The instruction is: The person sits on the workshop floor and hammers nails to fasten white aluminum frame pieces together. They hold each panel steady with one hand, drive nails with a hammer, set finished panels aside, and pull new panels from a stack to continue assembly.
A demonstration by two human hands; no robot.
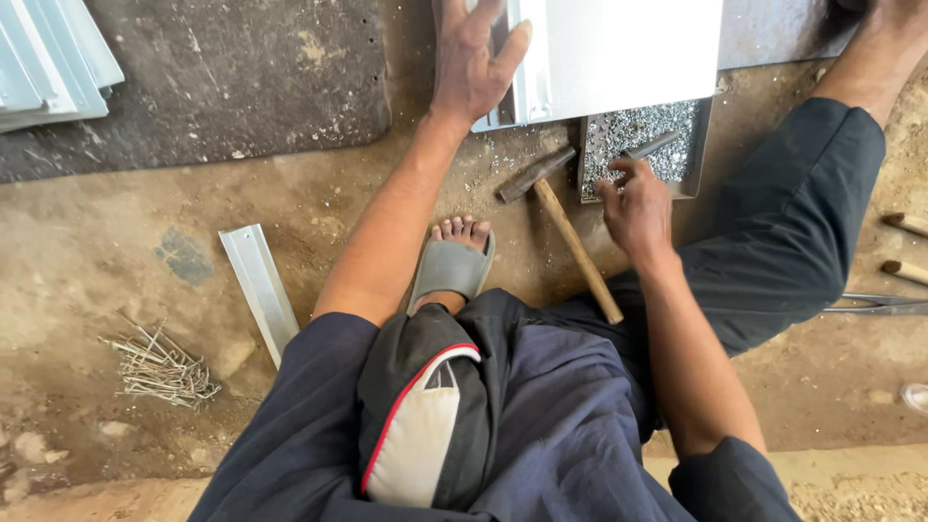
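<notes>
Right hand (638, 205) sits at the near edge of the tray (698, 155), fingers curled narrow and pinching at the rivets (643, 130), w/ a dark rod (650, 147) lying just past the fingertips. Can't tell if it's got the rod or one small piece; view's too coarse there. Left hand (471, 63) is spread wide, palm down, pressing the near-left edge of the sheet (619, 48) flat to the floor (319, 193), arm straight & reaching far. Hammer (565, 227) lies free on the floor between the two arms, head far-left, wooden handle running near-right toward the knee.

Handling, as a guess: rivets light, hard, small, prone to slip & scatter, so best pinched w/ fingertips one at a time. Sheet looks thin, stiff, smooth, w/ sharp edges; hold by flat pressure, not by the rim. Hammer head-heavy; grip low on the handle. Right wrist bent down, elbow tucked by the thigh.
</notes>
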